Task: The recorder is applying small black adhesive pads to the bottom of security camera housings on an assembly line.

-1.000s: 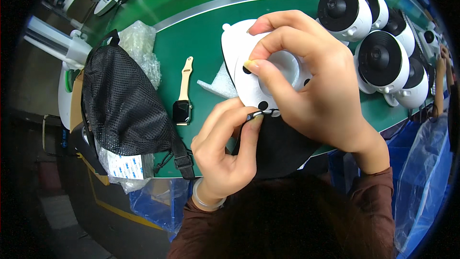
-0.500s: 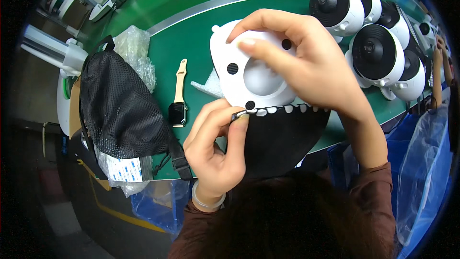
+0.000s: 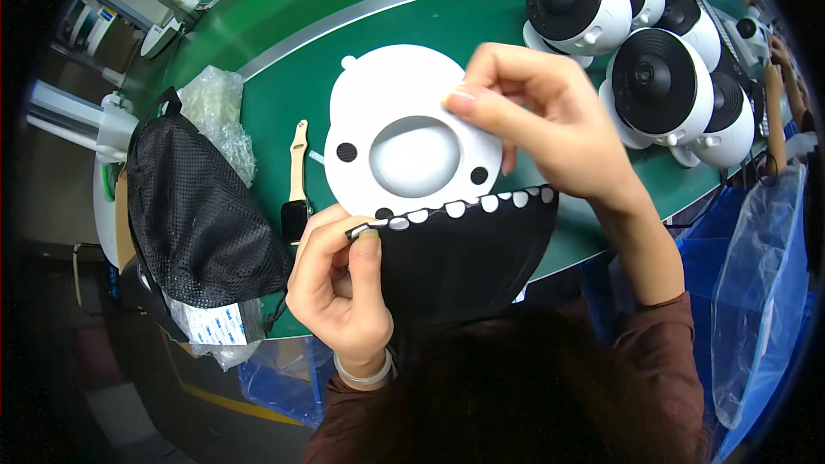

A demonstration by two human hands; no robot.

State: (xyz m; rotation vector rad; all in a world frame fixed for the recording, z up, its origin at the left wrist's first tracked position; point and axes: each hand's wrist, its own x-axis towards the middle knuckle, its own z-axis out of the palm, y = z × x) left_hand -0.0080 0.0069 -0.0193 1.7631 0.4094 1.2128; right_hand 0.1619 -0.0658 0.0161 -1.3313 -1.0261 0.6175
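A white camera point(image 3: 387, 90) is turned so its rounded base, with a large central opening, faces me. Several round black textured pads point(image 3: 346, 152) are on that base. My right hand point(image 3: 554, 125) grips the rim on the right, thumb on the white face, other fingers partly hidden behind. Below lies a black sheet point(image 3: 468, 262) with a row of white round spots along its upper edge. My left hand point(image 3: 344, 283) pinches the left end of that edge between thumb and index finger, close under the base.
To the left are a black mesh bag point(image 3: 206, 206), bubble wrap point(image 3: 215, 120) and a watch with a tan strap point(image 3: 298, 172). Several white cameras with black fronts point(image 3: 662, 86) crowd the right. Blue bins point(image 3: 696, 266) stand beyond the bench edge; another person's arm point(image 3: 776, 120) shows at far right.
The whole view has shifted. My right hand has slid rightward across the base to its rim, uncovering the top and a pad at right; its thumb now covers where another pad showed.
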